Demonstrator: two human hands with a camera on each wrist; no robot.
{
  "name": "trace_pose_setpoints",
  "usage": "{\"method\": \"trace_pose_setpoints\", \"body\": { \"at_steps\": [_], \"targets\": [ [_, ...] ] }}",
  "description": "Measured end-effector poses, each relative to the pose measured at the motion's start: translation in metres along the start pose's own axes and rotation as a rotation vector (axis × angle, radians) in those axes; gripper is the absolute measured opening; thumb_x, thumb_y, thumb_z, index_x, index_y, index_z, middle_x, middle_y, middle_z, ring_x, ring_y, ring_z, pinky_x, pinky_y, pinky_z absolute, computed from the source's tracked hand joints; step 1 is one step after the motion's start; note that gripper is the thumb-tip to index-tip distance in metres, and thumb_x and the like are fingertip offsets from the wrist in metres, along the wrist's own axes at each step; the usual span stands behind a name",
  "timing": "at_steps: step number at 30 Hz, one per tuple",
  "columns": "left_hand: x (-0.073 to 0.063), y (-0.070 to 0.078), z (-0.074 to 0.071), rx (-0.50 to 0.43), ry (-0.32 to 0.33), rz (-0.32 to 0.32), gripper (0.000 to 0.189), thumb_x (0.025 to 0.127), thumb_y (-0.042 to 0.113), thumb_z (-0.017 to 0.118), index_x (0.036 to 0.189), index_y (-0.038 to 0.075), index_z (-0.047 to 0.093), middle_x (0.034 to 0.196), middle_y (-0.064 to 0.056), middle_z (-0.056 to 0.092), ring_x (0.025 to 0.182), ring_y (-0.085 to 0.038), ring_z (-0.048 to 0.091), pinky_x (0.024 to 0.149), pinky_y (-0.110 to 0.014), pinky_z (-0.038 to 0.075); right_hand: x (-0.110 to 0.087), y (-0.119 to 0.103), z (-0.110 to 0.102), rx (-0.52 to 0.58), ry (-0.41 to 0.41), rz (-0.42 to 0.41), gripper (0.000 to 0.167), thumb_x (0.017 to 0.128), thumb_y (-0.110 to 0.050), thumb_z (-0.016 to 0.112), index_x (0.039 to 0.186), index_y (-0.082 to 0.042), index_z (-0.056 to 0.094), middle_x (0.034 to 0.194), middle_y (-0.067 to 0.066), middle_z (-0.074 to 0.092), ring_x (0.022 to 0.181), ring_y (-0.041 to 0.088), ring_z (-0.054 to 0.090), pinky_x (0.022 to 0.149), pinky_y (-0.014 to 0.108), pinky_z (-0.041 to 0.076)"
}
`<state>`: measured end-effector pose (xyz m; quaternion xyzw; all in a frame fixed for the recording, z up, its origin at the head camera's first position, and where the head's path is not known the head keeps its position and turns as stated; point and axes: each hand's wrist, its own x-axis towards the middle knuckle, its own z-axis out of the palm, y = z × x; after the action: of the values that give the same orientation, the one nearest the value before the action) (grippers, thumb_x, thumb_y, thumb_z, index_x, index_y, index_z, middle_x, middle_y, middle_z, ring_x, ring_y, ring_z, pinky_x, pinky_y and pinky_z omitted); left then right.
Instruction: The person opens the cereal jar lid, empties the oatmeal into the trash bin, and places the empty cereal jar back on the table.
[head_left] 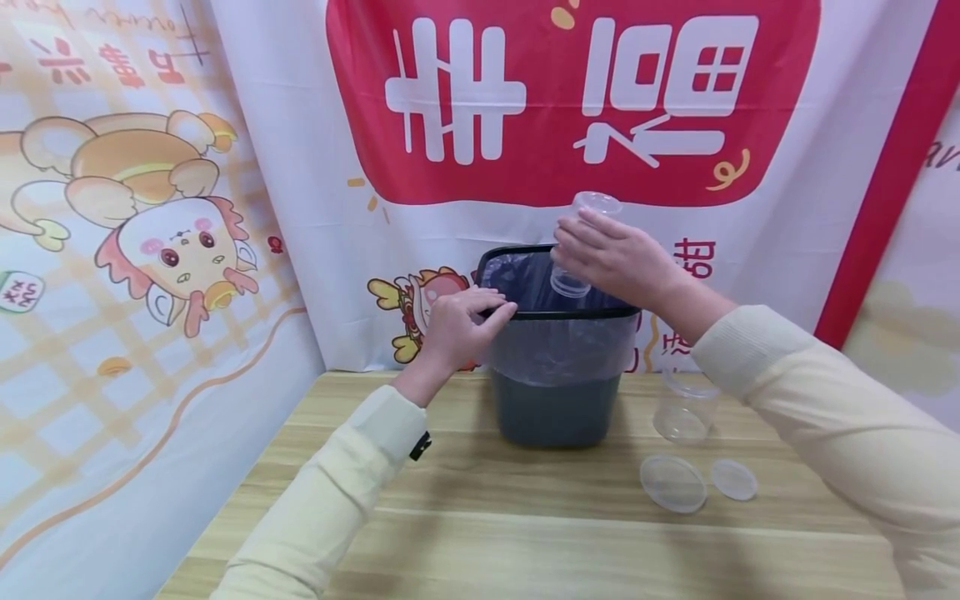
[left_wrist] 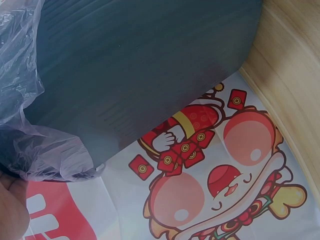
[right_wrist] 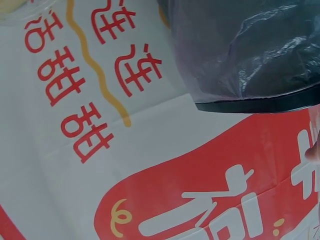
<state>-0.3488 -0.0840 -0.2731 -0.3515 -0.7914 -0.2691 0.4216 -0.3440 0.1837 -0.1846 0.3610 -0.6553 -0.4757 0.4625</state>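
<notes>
Lids lie nearest on the wooden table [head_left: 525,533]: a larger clear lid [head_left: 672,482] and a smaller clear lid [head_left: 733,479], side by side and flat, both off their containers. Just behind them stands an open clear jar [head_left: 684,414], upright and, as far as its transparent wall shows, empty. Farther back sits the dark waste bin [head_left: 558,400], lined with a thin translucent bag [head_left: 555,342] folded over its black rim; the bin's contents cannot be seen from any view. The left hand [head_left: 457,327] pinches the bag at the near left part of the rim, thumb and fingers closed on the film and rim together. The right hand [head_left: 611,254] is wrapped around a clear plastic cup [head_left: 581,246], held above the bin's opening and tilted, one end over the bag's mouth. Whether anything remains in the cup cannot be told. Judged from this arrangement, the lids are already removed and the emptying of the held cup is under way, while the jar on the table looks finished or awaits its turn. A printed backdrop [head_left: 480,100] hangs behind.
</notes>
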Motion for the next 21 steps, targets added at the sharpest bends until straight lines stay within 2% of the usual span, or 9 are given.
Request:
{"method": "trace_pose_setpoints", "body": {
  "at_steps": [6, 11, 14, 21],
  "targets": [
    [0.0, 0.0, 0.0, -0.005, 0.0, -0.006, 0.025, 0.089, 0.031, 0.069, 0.098, 0.01, 0.079, 0.097, -0.003, 0.074, 0.096, -0.016, 0.068, 0.088, -0.031, 0.052, -0.001, 0.001, -0.003, 0.092, 0.048, 0.206, 0.079, 0.065, -0.005, 0.086, 0.136, -0.008, 0.053, 0.14, 0.02, 0.047, 0.132, 0.037, 0.038, 0.116, 0.045, 0.015],
    [0.0, 0.001, -0.001, -0.005, -0.006, -0.017, 0.025, 0.089, 0.032, 0.069, 0.099, 0.01, 0.078, 0.098, -0.003, 0.074, 0.098, -0.017, 0.068, 0.091, -0.031, 0.05, -0.006, 0.002, -0.005, 0.219, 0.124, 0.398, 0.071, 0.069, -0.005, 0.084, 0.133, -0.002, 0.054, 0.135, 0.022, 0.052, 0.127, 0.039, 0.044, 0.115, 0.044, 0.019],
    [0.001, 0.002, -0.001, -0.005, -0.007, -0.019, 0.025, 0.089, 0.031, 0.069, 0.099, 0.01, 0.078, 0.098, -0.003, 0.074, 0.099, -0.017, 0.068, 0.092, -0.031, 0.05, -0.01, 0.003, -0.009, 0.338, 0.118, 0.507, 0.069, 0.071, -0.004, 0.082, 0.133, 0.0, 0.053, 0.132, 0.024, 0.053, 0.124, 0.04, 0.046, 0.115, 0.044, 0.02],
    [0.001, 0.002, -0.001, -0.01, -0.009, -0.024, 0.025, 0.089, 0.031, 0.069, 0.1, 0.01, 0.078, 0.099, -0.003, 0.074, 0.099, -0.017, 0.068, 0.091, -0.031, 0.051, -0.017, 0.005, -0.02, 0.617, 0.066, 0.765, 0.064, 0.074, -0.003, 0.079, 0.131, 0.002, 0.052, 0.127, 0.024, 0.055, 0.118, 0.041, 0.05, 0.108, 0.047, 0.035]
  ]
}}
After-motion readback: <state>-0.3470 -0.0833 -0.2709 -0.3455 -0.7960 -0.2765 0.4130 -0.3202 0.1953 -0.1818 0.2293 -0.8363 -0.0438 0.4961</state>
